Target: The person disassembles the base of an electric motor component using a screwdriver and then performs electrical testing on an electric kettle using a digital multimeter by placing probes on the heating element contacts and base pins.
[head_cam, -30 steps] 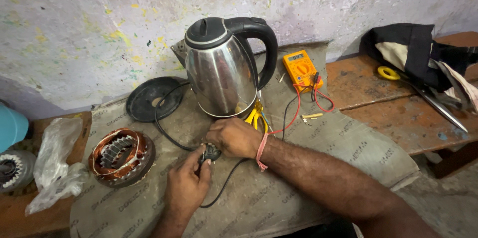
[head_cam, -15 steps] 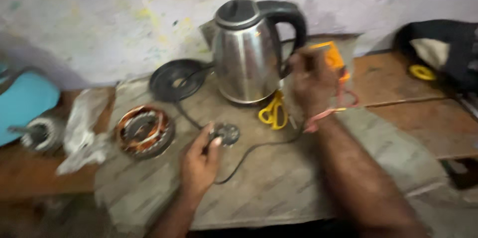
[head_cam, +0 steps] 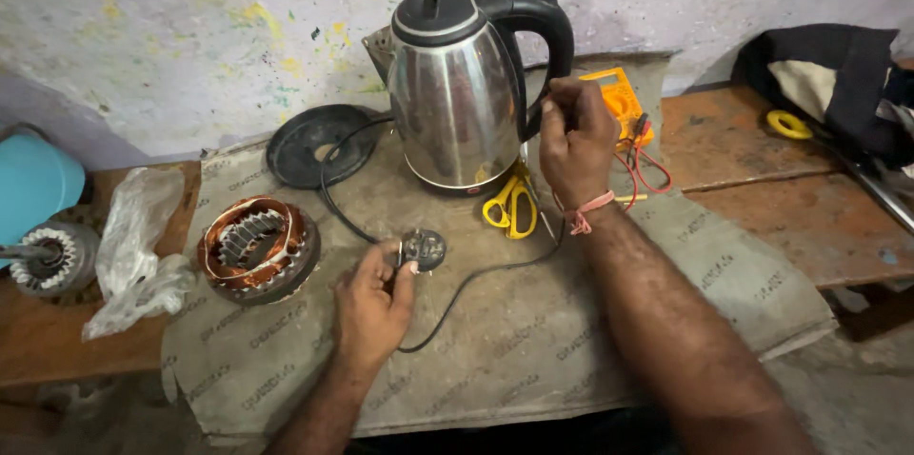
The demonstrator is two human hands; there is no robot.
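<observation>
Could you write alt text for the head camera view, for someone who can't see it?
A person's left hand holds a round black plug on a cloth-covered bench, while the right hand reaches beside a steel kettle toward a yellow multimeter. Yellow scissors and a copper-wound motor stator lie nearby.

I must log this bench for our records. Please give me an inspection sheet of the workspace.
Surface: wooden bench under a grey woven sheet.
Job's things: steel kettle; round plug; yellow multimeter.
Clutter: yellow scissors, copper-wound stator, plastic bag, kettle base.
Hands: left hand pinches the plug; right hand raised by the kettle handle, contents unclear.
Cables: black cord; red leads.
Surroundings: stained wall, dark cloth.
</observation>
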